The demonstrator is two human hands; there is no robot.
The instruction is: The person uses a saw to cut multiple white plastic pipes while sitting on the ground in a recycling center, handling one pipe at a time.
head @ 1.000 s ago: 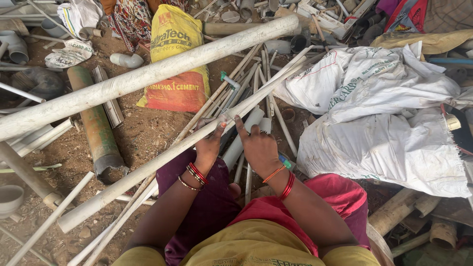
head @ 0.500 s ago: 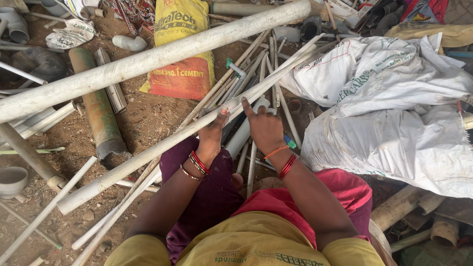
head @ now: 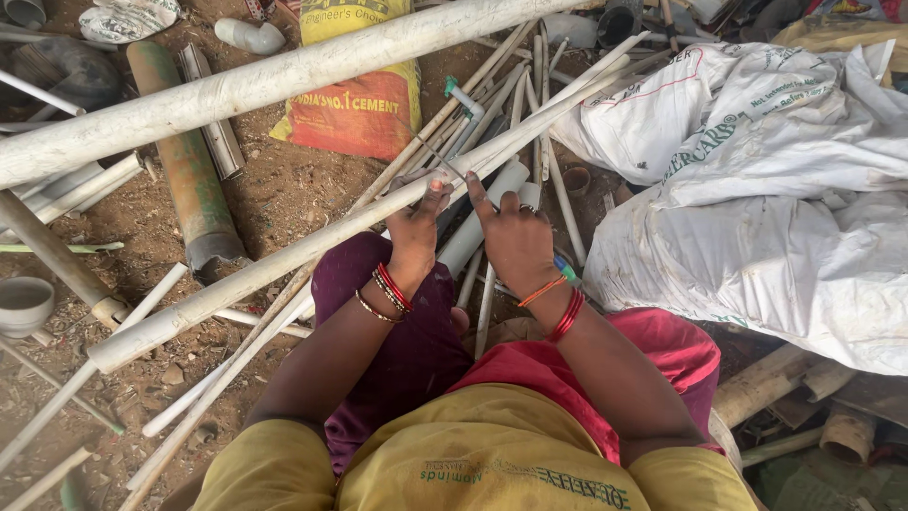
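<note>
A long white plastic pipe (head: pixel 284 265) runs on a slant from the lower left up to the upper right, across my lap. My left hand (head: pixel 416 227) rests on it with the fingers curled over its top. My right hand (head: pixel 515 237) lies just to the right, fingers spread over the same pipe and a shorter white pipe (head: pixel 478 232) under it. A thin wire or string (head: pixel 430 156) seems to stretch between my fingertips. Both wrists carry red and orange bangles.
A thicker white pipe (head: pixel 236 90) crosses above. Several thin white pipes (head: pixel 530 95) fan out ahead. A yellow and red cement bag (head: pixel 364 95) lies on the dirt, white sacks (head: pixel 757 189) pile up at the right, and a green pipe (head: pixel 189 170) lies at the left.
The view has shifted slightly closer over my hands. Both hands stay on the slanted pipe, with the fingers moved a little along it.
</note>
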